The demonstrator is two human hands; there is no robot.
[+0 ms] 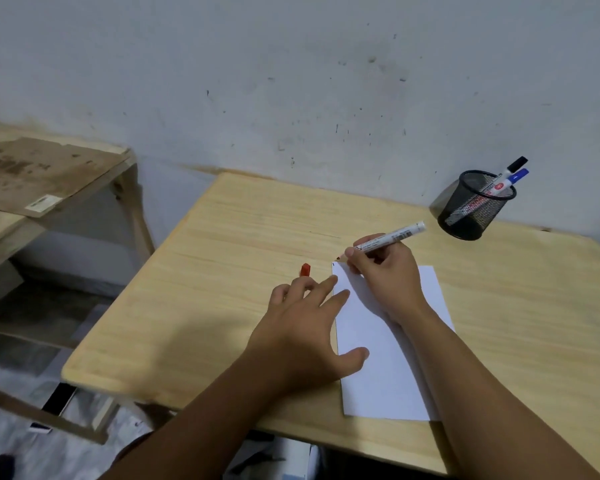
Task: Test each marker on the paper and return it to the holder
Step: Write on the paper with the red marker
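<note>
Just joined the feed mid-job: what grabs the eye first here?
The right hand grips an uncapped marker, its red tip at the far left corner of the white paper on the wooden table. The left hand lies spread at the paper's left edge, with the red cap just beyond its fingers. A black mesh holder with two markers stands at the far right.

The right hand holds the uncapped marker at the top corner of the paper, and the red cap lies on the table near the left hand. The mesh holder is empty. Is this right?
Not quite. The head view shows the mesh holder is not empty: two markers stand in it, the black-capped marker and the blue-capped marker. The rest is right.
</note>
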